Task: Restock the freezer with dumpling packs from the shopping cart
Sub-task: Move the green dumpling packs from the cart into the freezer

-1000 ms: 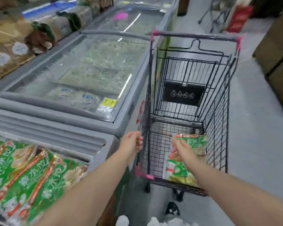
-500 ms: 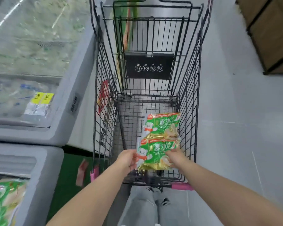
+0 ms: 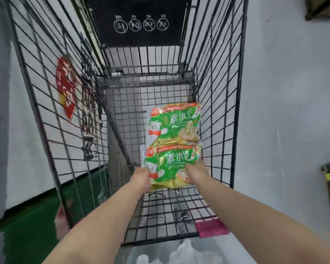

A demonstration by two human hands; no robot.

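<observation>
Two green-and-gold dumpling packs lie in the black wire shopping cart (image 3: 217, 77), near its right wall. The far pack (image 3: 174, 122) overlaps the near pack (image 3: 170, 164). My left hand (image 3: 141, 177) grips the near pack's left edge. My right hand (image 3: 195, 171) grips its right edge, fingers under the pack. Both arms reach down into the cart basket. The freezer is out of frame.
A black sign with round icons (image 3: 141, 21) hangs on the cart's far end. A red sticker (image 3: 66, 88) shows through the left wire wall on the white freezer side. Green base strip (image 3: 36, 216) at lower left. Grey floor (image 3: 290, 111) to the right. Pink cart corner (image 3: 211, 228).
My view has tilted down and closer into the cart. My left hand left the cart rim and came onto the near pack's left edge; both hands now hold that pack.
</observation>
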